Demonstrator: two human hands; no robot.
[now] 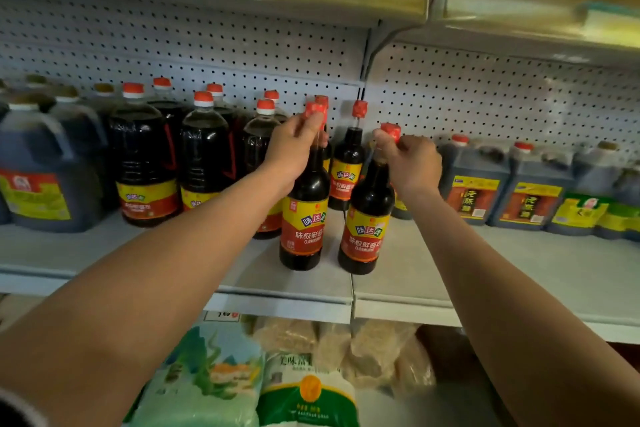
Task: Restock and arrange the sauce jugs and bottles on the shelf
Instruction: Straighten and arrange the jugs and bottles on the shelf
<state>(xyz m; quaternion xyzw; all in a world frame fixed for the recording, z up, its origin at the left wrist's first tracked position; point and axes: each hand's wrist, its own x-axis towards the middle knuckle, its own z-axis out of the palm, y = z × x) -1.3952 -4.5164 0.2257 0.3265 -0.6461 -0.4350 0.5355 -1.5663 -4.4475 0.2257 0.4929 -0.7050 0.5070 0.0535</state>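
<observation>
Left hand (294, 149) grasping bottle (304, 215) neck, right hand (412, 163) grasping second bottle (367, 222); shelf (519, 274) right half bare, plenty left imo.

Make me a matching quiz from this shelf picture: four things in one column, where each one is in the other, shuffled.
Things:
1. left hand
2. right hand
3. blue-grey jug
4. green bag

Places:
A. far left of the shelf
B. shelf below
C. gripping the neck of the left front bottle
D. pinching the top of the right front bottle

Pairs: 1-C, 2-D, 3-A, 4-B
</observation>
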